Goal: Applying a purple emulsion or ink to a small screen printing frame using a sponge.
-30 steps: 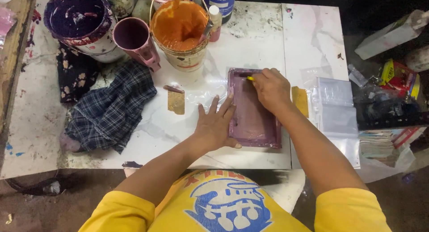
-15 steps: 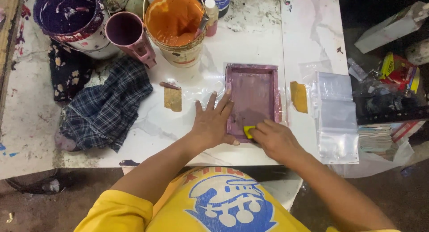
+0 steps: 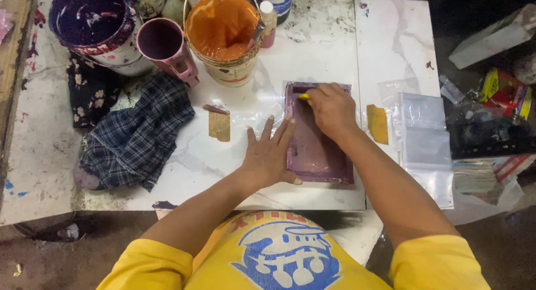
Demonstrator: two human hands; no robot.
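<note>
Right hand (image 3: 332,108) clenched on a yellow tool (image 3: 304,96), mostly hidden.
One purple frame (image 3: 315,145); left hand (image 3: 269,156) flat, released, at its left edge.

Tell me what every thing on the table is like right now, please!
purple frame: flat on the table, paint-stained.
left hand: spread flat, pressing the frame's left edge.
right hand: curled on a yellow tool at the frame's top.
orange bucket: open, orange paint inside.
purple bucket: open, smeared dark purple.
pink mug: upright, open.
checked cloth: crumpled.
clear plastic bags: lying flat.
</note>
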